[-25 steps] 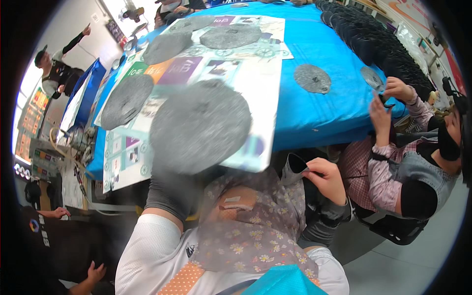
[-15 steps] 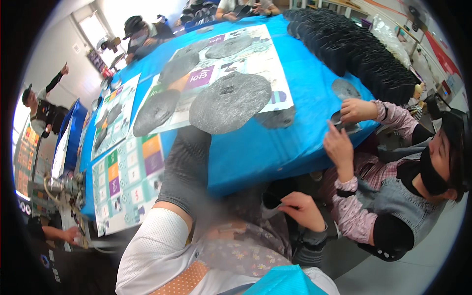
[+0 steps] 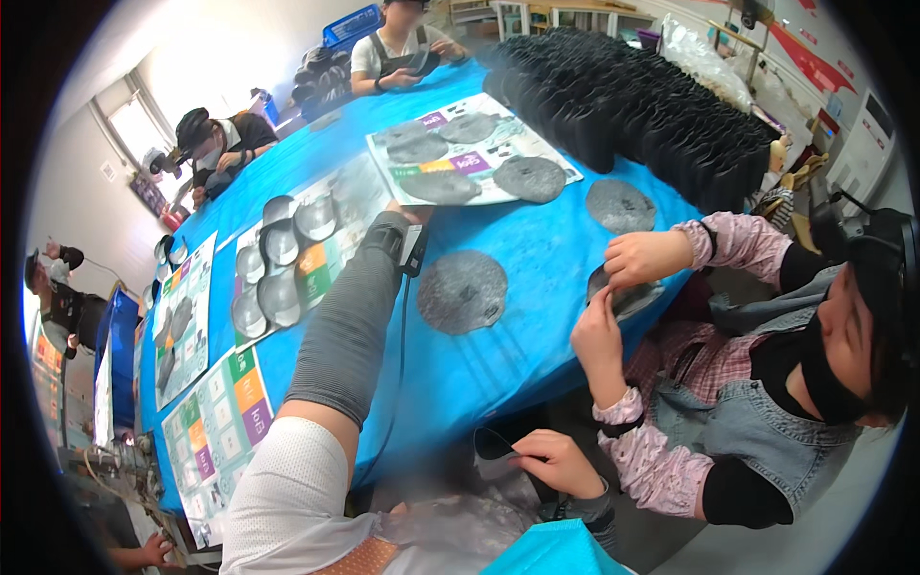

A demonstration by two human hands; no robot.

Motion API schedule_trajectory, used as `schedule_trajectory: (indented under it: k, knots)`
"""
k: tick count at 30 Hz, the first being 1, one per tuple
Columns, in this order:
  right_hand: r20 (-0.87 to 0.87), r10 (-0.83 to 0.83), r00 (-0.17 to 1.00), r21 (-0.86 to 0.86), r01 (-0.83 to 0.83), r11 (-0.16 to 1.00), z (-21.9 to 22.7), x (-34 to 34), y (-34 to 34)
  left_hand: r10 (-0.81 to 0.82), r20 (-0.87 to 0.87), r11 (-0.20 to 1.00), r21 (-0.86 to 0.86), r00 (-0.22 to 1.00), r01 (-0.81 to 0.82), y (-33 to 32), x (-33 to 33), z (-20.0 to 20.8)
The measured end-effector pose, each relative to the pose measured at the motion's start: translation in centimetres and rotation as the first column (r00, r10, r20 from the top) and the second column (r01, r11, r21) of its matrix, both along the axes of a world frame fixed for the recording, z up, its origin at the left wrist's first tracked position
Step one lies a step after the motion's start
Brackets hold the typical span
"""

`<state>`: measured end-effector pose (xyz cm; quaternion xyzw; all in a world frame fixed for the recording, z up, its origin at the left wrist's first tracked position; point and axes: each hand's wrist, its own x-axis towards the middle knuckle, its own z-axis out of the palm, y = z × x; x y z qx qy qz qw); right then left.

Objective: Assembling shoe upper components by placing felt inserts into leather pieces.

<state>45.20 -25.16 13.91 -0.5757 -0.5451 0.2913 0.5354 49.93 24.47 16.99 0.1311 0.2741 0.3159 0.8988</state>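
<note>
- The person's left hand (image 3: pixel 414 213) reaches out over the desk (image 3: pixel 422 402), which is covered in bright blue sheeting, and meets the near edge of a white rectangular board printed with purple, orange and green blocks (image 3: pixel 381 153)
- The left grip cannot be told: the fingers are mostly hidden at the board's edge, so neither how far they are open nor whether they have hold of it shows
- On that board lie four flat, round, grey speckled discs (image 3: pixel 529 179), two toward the far side and two along the near side; whether the board rests fully on the desk cannot be told
- The person's right hand (image 3: pixel 561 464) is low, just off the desk's near edge, its grip closed in a pinch, thumb and fingers together on the rim of a curved grey piece with a dark hollow (image 3: pixel 494 458)
- A single grey speckled round disc (image 3: pixel 463 291) lies on the blue covering, right of the left forearm, and another grey round disc (image 3: pixel 621 205) lies farther right
- Left of the forearm, a second printed board (image 3: pixel 335 264) bears several shiny grey-black cup-shaped pieces (image 3: pixel 280 241)
- At the right, a co-worker in pink checked sleeves (image 3: pixel 747 383) has both hands on a dark round piece (image 3: pixel 644 299)
- Behind the discs, rows of black curved pieces (image 3: pixel 623 105) stand packed close together
</note>
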Motion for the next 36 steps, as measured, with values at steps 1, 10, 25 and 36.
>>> schedule_trajectory:
  k: [1, 10, 25, 36]
  knots:
    - [0.015, 0.002, 1.000, 0.001, -0.002, 1.000, -0.2, -0.1, -0.1, 0.024, -0.040, 0.997, 0.070, 0.999, -0.021, -2.1, -0.5, 0.7]
    - [0.045, 0.158, 0.986, 0.065, -0.161, 0.985, 1.9, -3.6, 2.3, 0.106, -0.453, 0.918, 0.386, 0.885, 0.088, -3.9, -11.2, 4.1]
    - [0.177, 0.292, 0.940, 0.062, -0.307, 0.950, 3.4, -15.1, 2.1, 0.780, -0.552, 0.580, 0.459, -0.296, 0.673, -22.1, -70.5, 7.2]
    - [0.297, 0.227, 0.927, 0.083, -0.262, 0.961, 4.5, -20.1, -1.1, 0.814, -0.470, 0.561, 0.788, 0.343, -0.253, -28.2, -82.5, -6.1]
